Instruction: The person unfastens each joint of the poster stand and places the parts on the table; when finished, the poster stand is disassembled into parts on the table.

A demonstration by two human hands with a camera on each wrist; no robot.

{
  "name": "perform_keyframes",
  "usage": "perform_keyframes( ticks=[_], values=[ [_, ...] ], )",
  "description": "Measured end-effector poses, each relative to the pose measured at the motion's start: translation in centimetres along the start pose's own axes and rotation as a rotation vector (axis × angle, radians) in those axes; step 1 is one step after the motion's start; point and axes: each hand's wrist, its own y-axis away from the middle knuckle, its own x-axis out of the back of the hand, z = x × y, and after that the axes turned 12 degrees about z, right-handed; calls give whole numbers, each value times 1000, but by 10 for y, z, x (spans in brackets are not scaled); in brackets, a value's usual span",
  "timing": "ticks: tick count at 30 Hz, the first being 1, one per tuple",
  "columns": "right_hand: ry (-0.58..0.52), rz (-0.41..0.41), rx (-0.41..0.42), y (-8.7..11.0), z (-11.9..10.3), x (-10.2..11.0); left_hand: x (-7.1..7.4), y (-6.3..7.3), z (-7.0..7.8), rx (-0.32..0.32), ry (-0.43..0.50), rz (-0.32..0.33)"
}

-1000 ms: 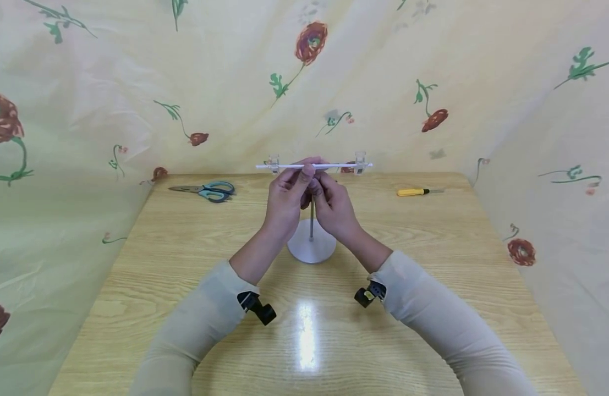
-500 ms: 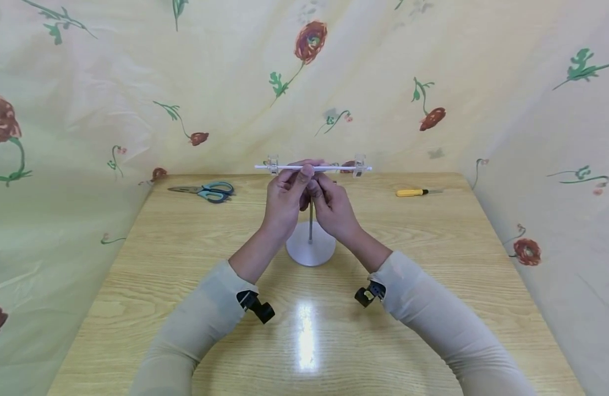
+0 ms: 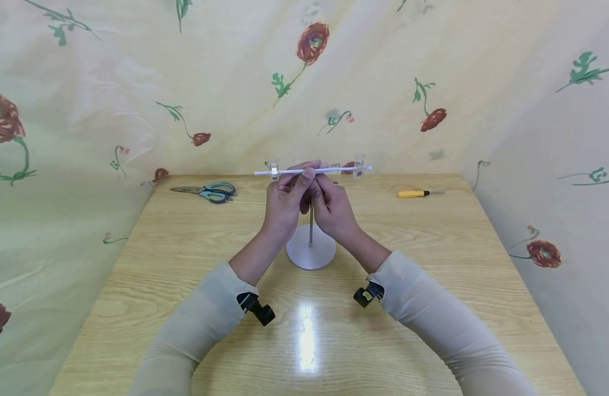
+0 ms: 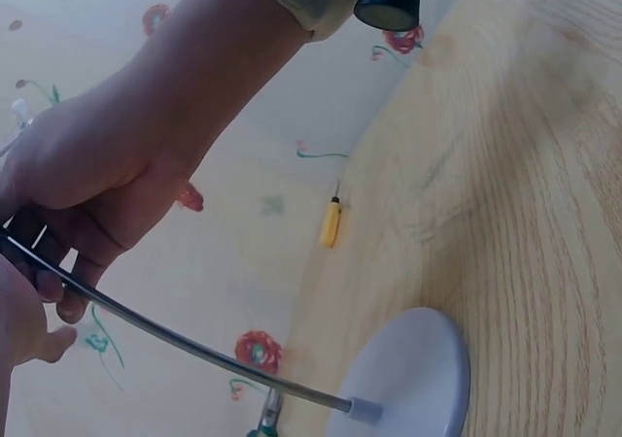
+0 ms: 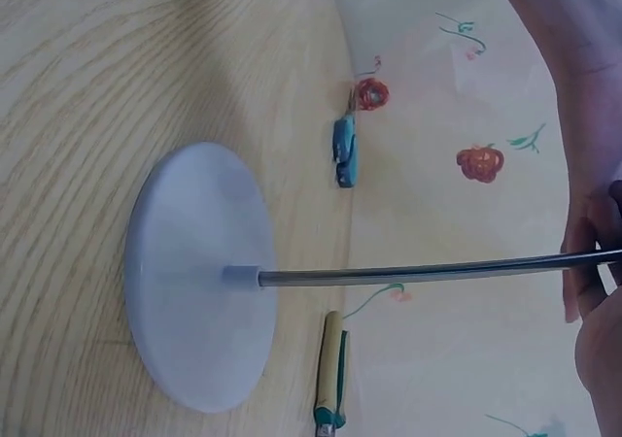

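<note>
A stand with a round white base (image 3: 310, 254) and a thin metal pole (image 3: 311, 223) rises from the table at centre. Across its top lies a thin white rod (image 3: 329, 170), carrying a clear plastic clip (image 3: 274, 169) near the left end and another clear clip (image 3: 359, 166) near the right. My left hand (image 3: 283, 206) pinches the rod's middle, thumb in front and fingers behind. Just beside it, my right hand (image 3: 335, 206) grips the pole's top with curled fingers. The hands hide the place where rod and pole meet.
Blue-handled scissors (image 3: 210, 192) lie at the back left of the wooden table (image 3: 408, 330). A yellow screwdriver (image 3: 418, 193) lies at the back right. Behind the stand, a beige-and-green-handled tool (image 5: 331, 374) shows in the right wrist view. Flowered cloth (image 3: 235, 66) hangs behind.
The rod has dropped slightly, its left end a little more, so it now slants slightly. The stand's base has shifted a little nearer. Both hands keep nearly the same hold.
</note>
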Motion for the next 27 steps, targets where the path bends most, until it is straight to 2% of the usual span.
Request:
perform_keyframes(
  ticks=[6, 12, 19, 24, 27],
  values=[
    [-56, 7, 30, 2, 7, -2, 1, 1, -4, -57, 9, -4],
    [-31, 21, 65, 3, 8, -3, 1, 1, -9, -149, 1, 28],
    [20, 37, 82, 4, 9, -3, -3, 2, -9, -55, 90, -4],
    [45, 58, 107, 4, 9, -3, -6, 2, -10, -135, 45, 27],
    [40, 65, 119, 3, 8, -3, -8, 2, -10, -143, 68, 22]
  ],
)
